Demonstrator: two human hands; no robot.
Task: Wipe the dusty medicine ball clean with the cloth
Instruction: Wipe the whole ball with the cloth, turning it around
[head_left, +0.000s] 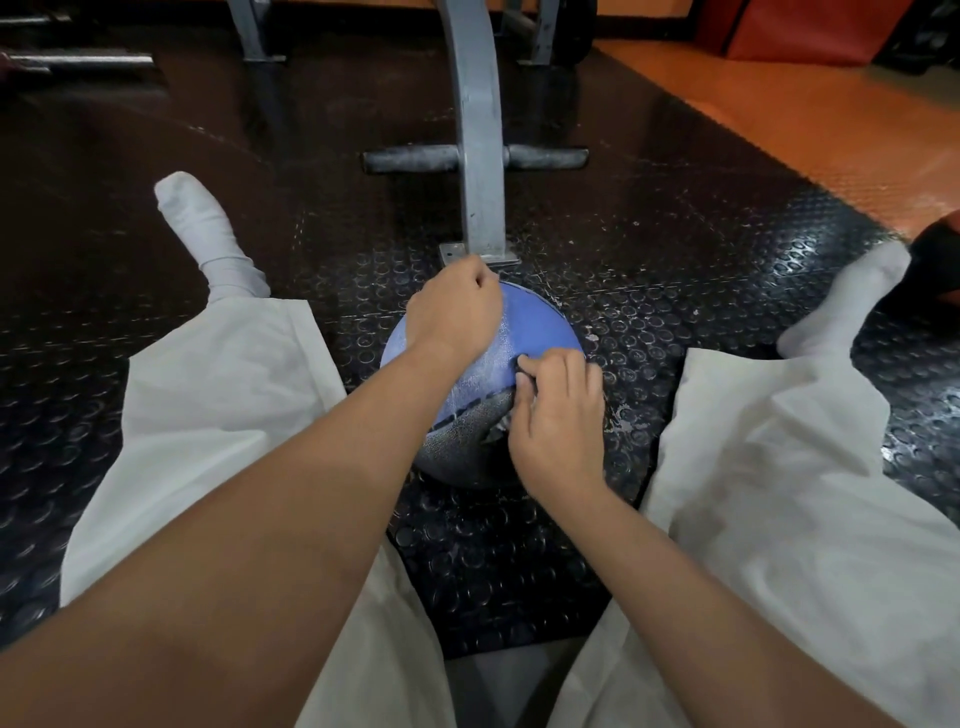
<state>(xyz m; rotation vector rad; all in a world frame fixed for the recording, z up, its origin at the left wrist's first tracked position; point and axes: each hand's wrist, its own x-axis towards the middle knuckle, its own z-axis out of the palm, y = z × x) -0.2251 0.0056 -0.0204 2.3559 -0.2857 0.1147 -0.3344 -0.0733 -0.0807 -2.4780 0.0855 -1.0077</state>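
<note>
Person sits on the floor, legs spread, medicine ball (540, 322) on the floor between the knees, under both hands.

The ball is round, so it has no long axis. It has two tones: the blue half faces up and away from the person, the grey-black textured half faces them. The seam runs diagonally from below the left wrist up to the right fingertips. White dusty streaks lie on the blue part between the two hands. None of the marks read as writing.

Left hand (452, 312) sits on the far top of the ball, knuckles up, fingers curled tight; can't tell if anything is inside the fist. Right hand (558, 415) is on the ball's right flank, fingers bent, thumb and forefinger pinching a small dark fold of cloth (521, 375) against the seam. Only a sliver of it shows.

Just beyond the left hand a grey metal post (480, 156) rises from a baseplate (454, 253) that sits right at the ball's far edge. The post's crossbar (410, 158) with dark grips is farther off. Black studded floor mat (675, 260) lies under everything, with orange flooring (805, 130) well off past the right hand.

Pale trouser legs (208, 415) flank both forearms, with a white sock (202, 228) out left and another (841, 301) out right. Steel bars (78, 60) lie far off to the left.
</note>
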